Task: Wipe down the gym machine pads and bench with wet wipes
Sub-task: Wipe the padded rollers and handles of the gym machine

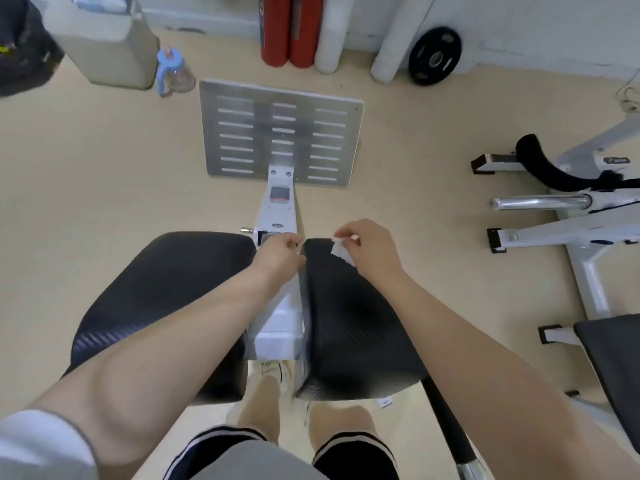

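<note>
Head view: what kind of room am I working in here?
Most likely a small gym or fitness room. A machine with two black pads and a slotted metal footplate sits in front, a weight plate leans on the wall, and another white-framed machine stands to the right.

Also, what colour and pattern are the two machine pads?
Black with a fine woven, carbon-fibre-like texture, on both the left pad and right pad; head view.

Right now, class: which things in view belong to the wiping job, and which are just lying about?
In use: wet wipe, right pad, left pad, both hands.
Lying about: water bottle, weight plate, fire extinguishers.
</note>
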Demonstrator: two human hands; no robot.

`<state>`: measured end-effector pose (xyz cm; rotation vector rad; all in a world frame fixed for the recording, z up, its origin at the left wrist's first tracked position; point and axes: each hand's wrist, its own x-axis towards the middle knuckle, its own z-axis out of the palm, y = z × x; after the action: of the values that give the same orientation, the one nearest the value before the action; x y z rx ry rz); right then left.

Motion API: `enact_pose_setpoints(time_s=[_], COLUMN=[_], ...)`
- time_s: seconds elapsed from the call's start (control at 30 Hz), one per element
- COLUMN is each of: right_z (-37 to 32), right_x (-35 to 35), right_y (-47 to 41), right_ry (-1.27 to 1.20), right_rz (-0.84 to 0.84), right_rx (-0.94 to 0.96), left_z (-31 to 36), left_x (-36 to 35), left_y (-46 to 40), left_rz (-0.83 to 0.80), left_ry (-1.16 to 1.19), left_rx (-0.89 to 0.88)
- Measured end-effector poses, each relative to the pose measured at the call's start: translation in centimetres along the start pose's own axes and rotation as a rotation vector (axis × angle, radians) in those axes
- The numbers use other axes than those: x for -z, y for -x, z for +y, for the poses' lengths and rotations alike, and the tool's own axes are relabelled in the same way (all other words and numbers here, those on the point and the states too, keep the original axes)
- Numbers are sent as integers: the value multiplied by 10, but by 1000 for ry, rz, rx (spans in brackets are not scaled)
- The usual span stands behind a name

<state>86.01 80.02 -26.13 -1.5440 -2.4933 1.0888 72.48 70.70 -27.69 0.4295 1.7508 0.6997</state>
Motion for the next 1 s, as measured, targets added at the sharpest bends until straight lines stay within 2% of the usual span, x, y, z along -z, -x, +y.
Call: enact_pose_setpoints(time_s=[0.17,0.23,0.3,0.47,0.6,0.67,0.77,1.0], right_z=[5,10,19,35,29,33,42,73], right_x=[-44,-54,-55,-48,-21,-10,-10,-44], right_y=[-49,-61,-75,-89,-50,-28,-26,-106], right_ry=[71,128,198,253,64,43,39,295], right_rz=[-223,-362,-416,-334,-424,-463,-459,-366], right_rx=[32,159,248,212,268,357,379,257], left_z=[-12,-19,-22,-28,-22,-15,-12,-13], left_x=[-9,-13,-14,-17,-22,-25,-26,-27], left_y=[-19,-26,-28,-26,-16,-9,-8,-13], left_rz=[8,-15,-33,-39,-77,-106,-116,-76], left_ry=[25,12,34,96,174,194,241,231], left_rx=[78,122,163,162,173,178,202,254])
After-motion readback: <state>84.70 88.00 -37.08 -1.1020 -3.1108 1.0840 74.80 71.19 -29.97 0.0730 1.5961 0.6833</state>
